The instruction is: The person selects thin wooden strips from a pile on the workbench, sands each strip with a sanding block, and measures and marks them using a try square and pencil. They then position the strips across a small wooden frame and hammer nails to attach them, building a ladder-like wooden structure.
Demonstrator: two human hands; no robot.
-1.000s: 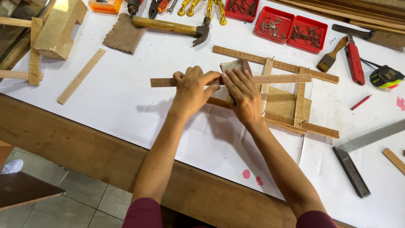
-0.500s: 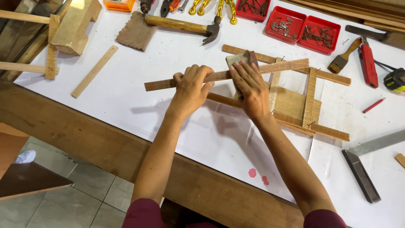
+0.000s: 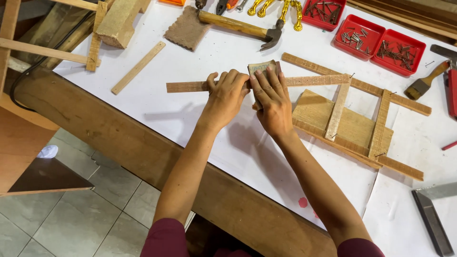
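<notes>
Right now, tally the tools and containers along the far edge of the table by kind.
Red trays of nails: 3
Hammer: 1
Paintbrush: 1
Yellow-handled pliers: 1
Sandpaper sheet: 1
Total: 7

A woodworking workshop: hammer (image 3: 240,26), nail trays (image 3: 378,45), wood offcuts (image 3: 121,19) on the workbench (image 3: 143,152).
</notes>
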